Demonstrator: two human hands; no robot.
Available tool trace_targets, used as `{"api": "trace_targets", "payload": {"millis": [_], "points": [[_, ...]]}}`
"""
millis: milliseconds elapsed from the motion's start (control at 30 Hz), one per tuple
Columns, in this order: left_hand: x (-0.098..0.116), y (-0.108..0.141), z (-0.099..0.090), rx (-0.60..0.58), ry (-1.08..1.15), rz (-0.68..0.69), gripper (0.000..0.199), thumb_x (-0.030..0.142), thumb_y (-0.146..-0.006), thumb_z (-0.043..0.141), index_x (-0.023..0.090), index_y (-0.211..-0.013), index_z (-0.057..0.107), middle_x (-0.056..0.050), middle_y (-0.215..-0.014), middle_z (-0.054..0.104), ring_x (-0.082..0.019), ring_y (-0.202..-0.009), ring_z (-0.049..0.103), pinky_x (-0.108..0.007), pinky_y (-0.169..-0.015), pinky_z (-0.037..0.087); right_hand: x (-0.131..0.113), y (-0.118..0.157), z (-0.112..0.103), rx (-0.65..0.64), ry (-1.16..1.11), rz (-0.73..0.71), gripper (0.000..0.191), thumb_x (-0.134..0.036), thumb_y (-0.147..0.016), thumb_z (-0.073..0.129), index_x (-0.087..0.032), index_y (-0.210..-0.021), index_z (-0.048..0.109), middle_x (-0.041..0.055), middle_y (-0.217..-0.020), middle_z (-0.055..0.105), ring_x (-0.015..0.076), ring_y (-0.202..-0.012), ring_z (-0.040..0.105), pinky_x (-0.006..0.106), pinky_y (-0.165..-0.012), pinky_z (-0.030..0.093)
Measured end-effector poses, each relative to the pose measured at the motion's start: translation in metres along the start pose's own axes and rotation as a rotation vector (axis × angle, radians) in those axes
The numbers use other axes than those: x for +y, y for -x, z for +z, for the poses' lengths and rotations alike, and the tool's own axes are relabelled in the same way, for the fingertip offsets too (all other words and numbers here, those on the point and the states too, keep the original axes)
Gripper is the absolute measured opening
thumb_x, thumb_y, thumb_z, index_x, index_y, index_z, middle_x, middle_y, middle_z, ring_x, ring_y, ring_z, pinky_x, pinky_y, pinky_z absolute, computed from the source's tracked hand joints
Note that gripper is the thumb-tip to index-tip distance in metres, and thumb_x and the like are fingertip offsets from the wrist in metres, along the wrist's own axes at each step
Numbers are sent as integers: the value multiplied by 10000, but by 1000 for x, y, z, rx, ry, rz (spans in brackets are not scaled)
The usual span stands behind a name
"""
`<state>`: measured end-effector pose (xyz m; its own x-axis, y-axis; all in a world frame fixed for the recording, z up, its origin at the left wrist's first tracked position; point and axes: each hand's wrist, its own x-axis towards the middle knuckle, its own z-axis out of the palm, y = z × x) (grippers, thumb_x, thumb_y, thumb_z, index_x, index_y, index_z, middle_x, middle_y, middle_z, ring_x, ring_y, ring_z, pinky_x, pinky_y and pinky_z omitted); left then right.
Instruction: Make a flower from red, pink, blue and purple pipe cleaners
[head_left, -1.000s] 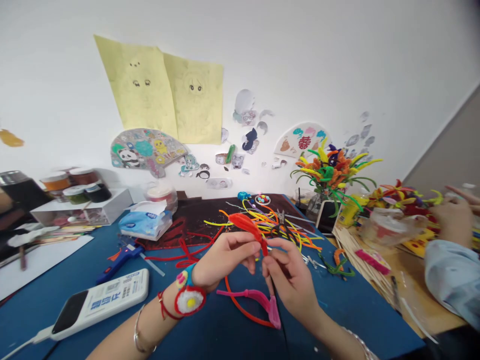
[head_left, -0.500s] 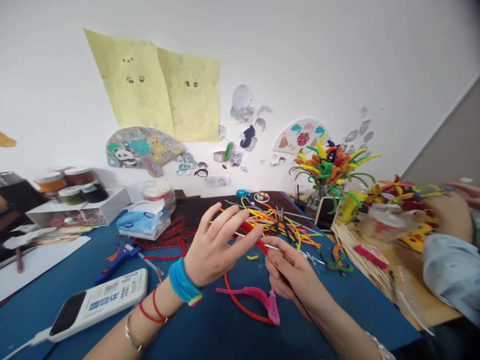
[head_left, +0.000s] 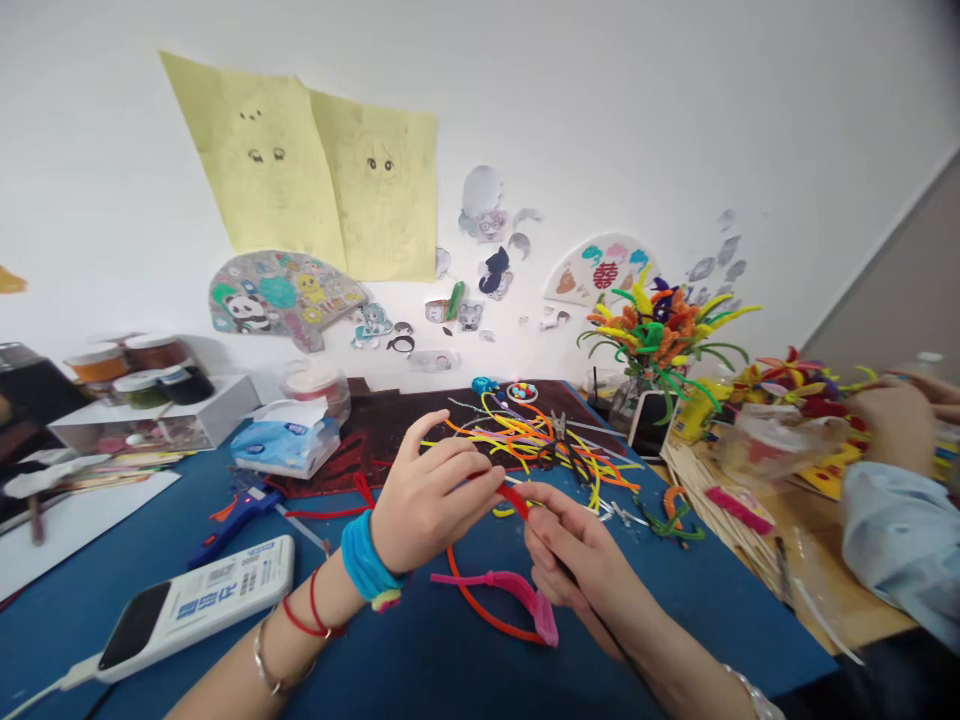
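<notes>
The red fuzzy piece point(head_left: 514, 498) is between the person's two hands, raised over the blue table surface point(head_left: 375, 640). The right hand point(head_left: 570, 545) pinches its near end between thumb and bent fingers, with the other fingers folded in beneath. The left hand point(head_left: 431, 500) curls its fingers over the far end, the fingertips at the red fuzz and one finger lifted away from the others; its thumb is hidden, so how firmly it presses cannot be told. Much of the piece's far part is covered by those fingers.

Just below the hands lie a pink fuzzy shape point(head_left: 517, 590) and a curved orange-red stem point(head_left: 480, 607), whose lower end meets the pink one. Beyond the hands, loose yellow, orange and purple stems point(head_left: 517, 435) spread in a tangle over a dark mat point(head_left: 405, 415), with black-handled pliers point(head_left: 561, 445) among them. A blue glue gun point(head_left: 236, 525) lies to the left, between a tissue pack point(head_left: 285, 445) and a white power bank point(head_left: 202, 608). Right of the tangle, a phone point(head_left: 650, 424) leans upright near a vase of fuzzy flowers point(head_left: 664, 330). Farther right is another person's blue sleeve point(head_left: 900, 540).
</notes>
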<state>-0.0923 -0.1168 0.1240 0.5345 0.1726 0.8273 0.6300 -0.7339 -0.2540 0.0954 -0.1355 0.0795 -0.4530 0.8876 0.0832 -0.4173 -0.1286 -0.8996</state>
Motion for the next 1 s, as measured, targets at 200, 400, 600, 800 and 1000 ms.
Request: {"api": "trace_targets", "payload": {"millis": [200, 400, 600, 800, 1000], "points": [[6, -3, -4, -9, 47, -25, 81, 172, -823, 627, 185, -902, 639, 8, -773, 708, -132, -703, 630, -496, -987, 346, 2, 4, 5, 86, 82, -22, 341, -441, -795, 633, -185, -1000, 539, -119, -493, 461, -30, -251, 195, 125, -298, 228], [8, -1, -3, -29, -1, 24, 150, 119, -842, 571, 204, -940, 646, 12, -786, 705, -121, -691, 610, -501, -994, 321, 0, 7, 7, 147, 141, -27, 354, -463, -781, 630, -182, -979, 546, -122, -489, 415, -13, -288, 195, 129, -297, 213], [7, -3, -3, -110, 99, 3, 139, 126, -848, 557, 209, -927, 637, 31, -779, 696, -122, -716, 596, -503, -1020, 285, 0, 9, 2, 151, 282, -34, 308, -433, -815, 601, -168, -970, 585, -101, -518, 393, 8, -365, 254, 140, -348, 220], [5, -2, -4, -232, 160, 12, 138, 123, -843, 554, 205, -922, 633, 40, -752, 679, -124, -733, 586, -506, -1049, 236, -2, 9, -6, 109, 483, -50, 307, -429, -809, 599, -160, -957, 615, -62, -582, 421, 38, -466, 318, 157, -402, 255], [3, -1, 3, -231, 93, 66, 100, 164, -880, 533, 187, -933, 615, 18, -813, 687, -134, -775, 592, -511, -1046, 263, 3, 7, -4, 99, 370, -27, 318, -466, -826, 565, -186, -971, 516, -112, -529, 386, 10, -366, 264, 129, -341, 237]]}}
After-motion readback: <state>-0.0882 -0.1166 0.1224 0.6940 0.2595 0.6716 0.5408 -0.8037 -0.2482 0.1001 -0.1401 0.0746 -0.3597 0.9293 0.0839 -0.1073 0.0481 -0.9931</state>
